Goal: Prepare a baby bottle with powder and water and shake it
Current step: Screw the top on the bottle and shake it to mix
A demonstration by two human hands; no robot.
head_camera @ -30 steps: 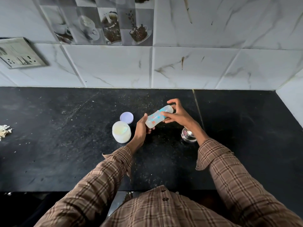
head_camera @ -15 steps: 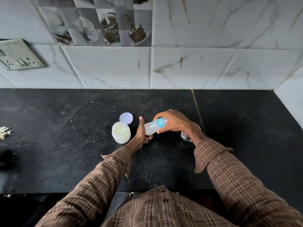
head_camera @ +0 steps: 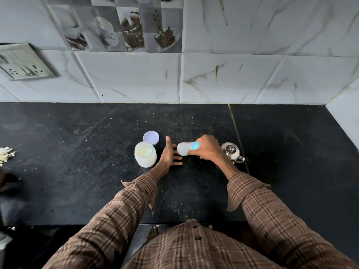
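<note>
Nearest the camera, a brown plaid shirt (head_camera: 194, 247) is seen, with both sleeves reaching forward over the black bench (head_camera: 77, 171). A bare foot (head_camera: 153, 231) shows below the bench's front edge.

The left hand (head_camera: 168, 155) is held just above the bench with its fingers (head_camera: 177, 158) straight and spread, thumb pointing away; nothing is gripped by it. Its fingers point toward the base of the bottle, and whether they touch it cannot be told.

The bottle (head_camera: 185, 148) is held on its side above the bench, base toward the left hand, with a blue band near the neck. The right hand (head_camera: 206, 149) is curled over the bottle's top end from above, its fingers (head_camera: 196, 152) wrapped round the neck part, so the cap is hidden.

Just left of the left hand, a white tub (head_camera: 145, 154) stands open on the bench, with pale powder inside. A round lilac lid (head_camera: 151, 137) lies flat just behind the tub, nearly touching it.

Just behind the right wrist, a small steel pot (head_camera: 231, 152) with a knobbed lid stands on the bench, beside a seam in the stone.

At the far left edge of the bench a pale, crumpled scrap (head_camera: 5, 155) lies well apart from the rest.

Beyond the bench, a wall of white marbled tiles (head_camera: 233, 78) rises, with a band of coffee-cup picture tiles (head_camera: 124, 26) higher up and a socket plate (head_camera: 23, 62) to the left.
</note>
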